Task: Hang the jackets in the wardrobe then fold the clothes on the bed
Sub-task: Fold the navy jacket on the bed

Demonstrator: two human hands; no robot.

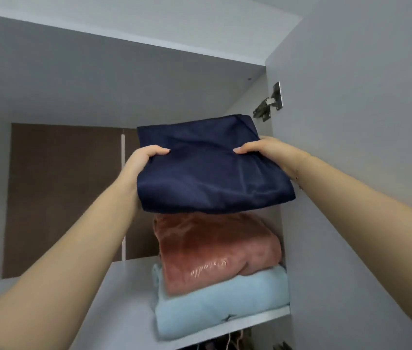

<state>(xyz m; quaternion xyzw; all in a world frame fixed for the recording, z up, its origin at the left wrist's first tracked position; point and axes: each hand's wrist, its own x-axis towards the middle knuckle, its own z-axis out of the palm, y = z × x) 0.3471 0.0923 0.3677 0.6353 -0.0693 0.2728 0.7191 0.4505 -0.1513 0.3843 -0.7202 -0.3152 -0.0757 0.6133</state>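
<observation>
A folded navy blue garment (207,165) is held up inside the upper wardrobe compartment. My left hand (142,160) grips its left edge, thumb on top. My right hand (263,150) grips its right edge the same way. The garment hovers just above a stack on the shelf: a folded pink fleece piece (215,251) with gold script lies on top of a folded light blue piece (220,304). The fingers of both hands are hidden under the navy fabric.
The white shelf (129,299) has bare room left of the stack. The open wardrobe door (351,122) with a metal hinge (269,102) stands close on the right. A brown back panel (61,193) shows at the left. Hanging items peek below the shelf.
</observation>
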